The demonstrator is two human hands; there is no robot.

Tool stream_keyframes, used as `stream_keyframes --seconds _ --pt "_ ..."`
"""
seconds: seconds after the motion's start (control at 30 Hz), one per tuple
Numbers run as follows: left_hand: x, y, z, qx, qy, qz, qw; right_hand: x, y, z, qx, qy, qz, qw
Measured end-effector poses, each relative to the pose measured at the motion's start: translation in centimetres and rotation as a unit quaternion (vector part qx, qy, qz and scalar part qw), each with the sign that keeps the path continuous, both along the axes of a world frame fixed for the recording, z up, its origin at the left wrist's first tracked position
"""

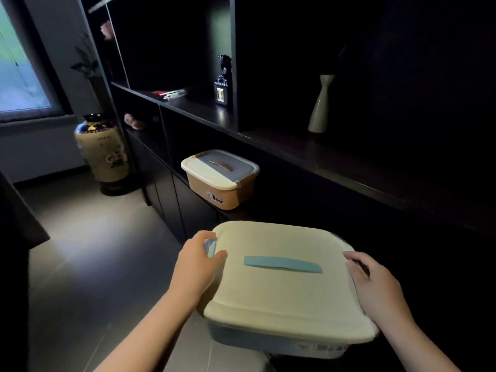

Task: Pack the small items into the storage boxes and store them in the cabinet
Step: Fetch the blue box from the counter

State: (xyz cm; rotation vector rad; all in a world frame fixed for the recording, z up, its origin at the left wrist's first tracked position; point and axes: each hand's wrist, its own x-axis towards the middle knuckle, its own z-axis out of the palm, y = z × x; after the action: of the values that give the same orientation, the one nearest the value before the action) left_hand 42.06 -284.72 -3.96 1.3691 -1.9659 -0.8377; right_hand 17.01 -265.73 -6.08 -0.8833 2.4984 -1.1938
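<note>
The dark cabinet (295, 146) filled the right and upper part of the head view, with open shelves above and closed door fronts below. Its lower open shelf carried the small storage box (220, 179), tan-bodied with a cream and grey lid, set at the shelf's front edge.

A large floral vase (100, 151) stood on the tiled floor (88, 251) at the cabinet's left end, below a window (21, 63). A slim pale vase (320, 103) stood on an upper shelf at the right, and a dark figurine (222, 81) stood on the shelf to its left.

The large storage box (279, 288), blue-bodied with a cream lid and a flat blue handle (283, 265), was in front of the cabinet, near the lower shelf edge and nearer the camera than the small box. Whether it rested on anything could not be determined.

The left hand (198, 260) gripped the left edge of the lid, thumb on top and fingers curled round the blue side latch (209, 247). The right hand (373, 280) lay against the right edge of the lid with fingers bent over the rim; the side latch beneath them was not clearly visible.
</note>
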Motion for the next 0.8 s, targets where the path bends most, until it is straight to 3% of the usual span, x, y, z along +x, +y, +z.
stream_keyframes --seconds 0.33,0.5,0.57,0.67,0.8 --pt "-12.0 -15.6 -3.7 0.04 -0.021 -0.133 0.99 -3.2 -10.6 -2.3 0.08 -0.091 -0.147 0.982" --pt "-15.6 -21.2 -5.2 0.035 0.003 -0.189 0.981 -2.7 -14.7 -3.5 0.067 -0.084 -0.208 0.972" --pt "-16.5 -22.7 -5.2 0.045 0.018 -0.209 0.977 -2.3 -15.9 -3.5 0.08 -0.027 -0.233 0.969" --pt "-17.0 -23.9 -4.7 0.0 -0.007 -0.257 0.966 -0.6 -16.9 -3.0 0.119 0.172 -0.239 0.948" --pt "-13.8 -23.9 -5.7 -0.155 0.019 -0.393 0.906 4.1 -20.2 -3.9 0.166 0.225 -0.108 0.954"
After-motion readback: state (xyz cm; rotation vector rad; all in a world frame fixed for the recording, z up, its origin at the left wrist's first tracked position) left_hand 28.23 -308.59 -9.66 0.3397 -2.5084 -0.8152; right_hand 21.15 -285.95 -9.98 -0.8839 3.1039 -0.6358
